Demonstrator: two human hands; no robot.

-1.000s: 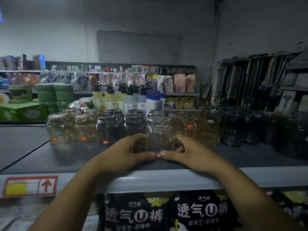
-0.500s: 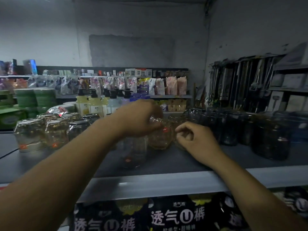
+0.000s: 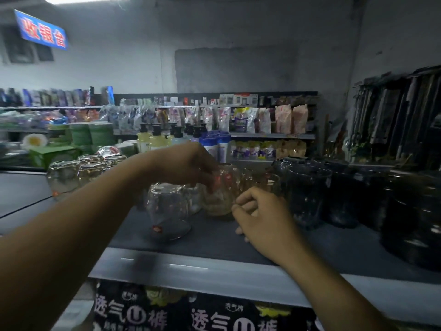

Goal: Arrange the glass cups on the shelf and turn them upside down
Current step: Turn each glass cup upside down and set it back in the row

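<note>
On the grey shelf (image 3: 322, 249) a clear glass cup (image 3: 169, 211) stands upside down near the front edge, with a red sticker low on its side. Just behind it to the right is an amber glass cup (image 3: 220, 199). My left hand (image 3: 188, 163) reaches over and grips this amber cup at its top. My right hand (image 3: 260, 218) rests on the shelf beside the amber cup's base, fingers loosely curled, its fingertips at the cup's lower side. More upside-down clear cups (image 3: 63, 177) stand in rows at the left, partly hidden by my left forearm.
Tall dark glass jars (image 3: 307, 194) crowd the shelf's right half. More amber cups (image 3: 260, 180) sit behind my right hand. Pump bottles (image 3: 155, 139) and stocked shelves fill the background. Black packages (image 3: 214, 316) hang below the shelf's front lip.
The camera has tilted up and left. My left hand stays on the amber cup's top; my right hand has dropped lower, down to the shelf by the cup's base.
</note>
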